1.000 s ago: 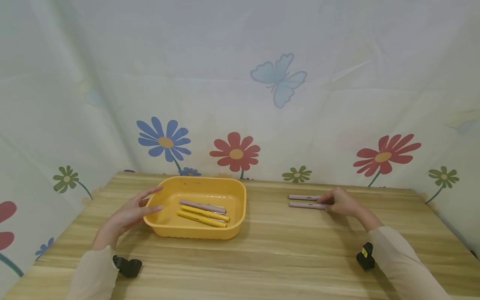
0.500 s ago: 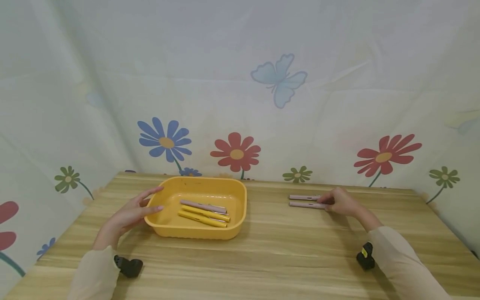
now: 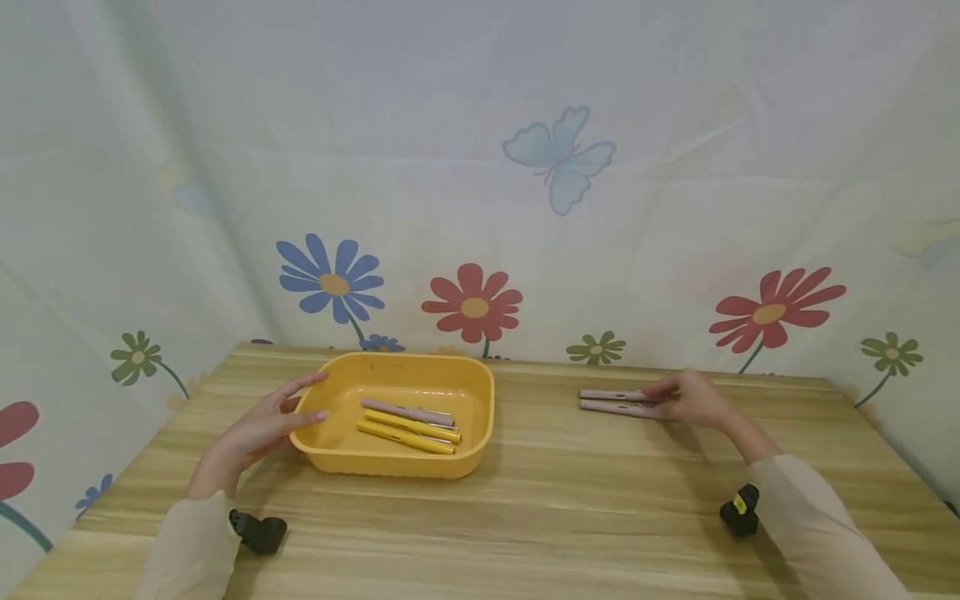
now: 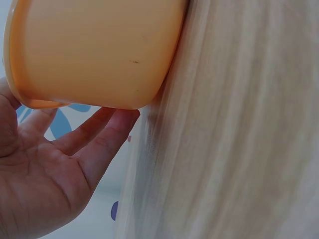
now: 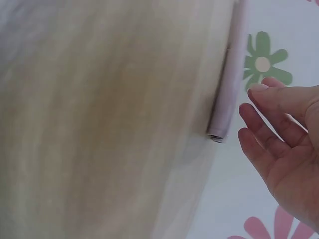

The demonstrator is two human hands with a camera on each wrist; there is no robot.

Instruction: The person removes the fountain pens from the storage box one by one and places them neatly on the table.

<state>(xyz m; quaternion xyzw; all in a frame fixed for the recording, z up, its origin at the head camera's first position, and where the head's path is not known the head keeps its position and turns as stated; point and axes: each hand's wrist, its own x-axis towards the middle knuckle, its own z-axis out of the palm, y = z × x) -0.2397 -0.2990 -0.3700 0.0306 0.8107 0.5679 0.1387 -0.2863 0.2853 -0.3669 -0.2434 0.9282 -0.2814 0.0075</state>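
My left hand (image 3: 255, 429) grips the left end of a yellow plastic basin (image 3: 397, 467), thumb over the rim and fingers along the outside wall (image 4: 99, 55). Inside lie a mauve pen (image 3: 405, 412) and two yellow pens (image 3: 405, 437). Two more mauve pens lie side by side on the table to the right, a far one (image 3: 607, 395) and a near one (image 3: 611, 407). My right hand (image 3: 697, 400) is at their right ends. In the right wrist view its loosely bent fingers (image 5: 259, 152) stand apart from the visible end of a mauve pen (image 5: 229, 94).
Both arms reach over a wood-grain table (image 3: 525, 525). A white cloth (image 3: 420, 192) printed with flowers and a butterfly hangs behind its back edge. Black wrist cameras hang beneath the left sleeve (image 3: 187, 550) and right sleeve (image 3: 817, 525).
My right hand has drawn slightly right from the mauve pens, and the near pen has turned so its left end sits closer to the far pen. My left hand stays on the basin.
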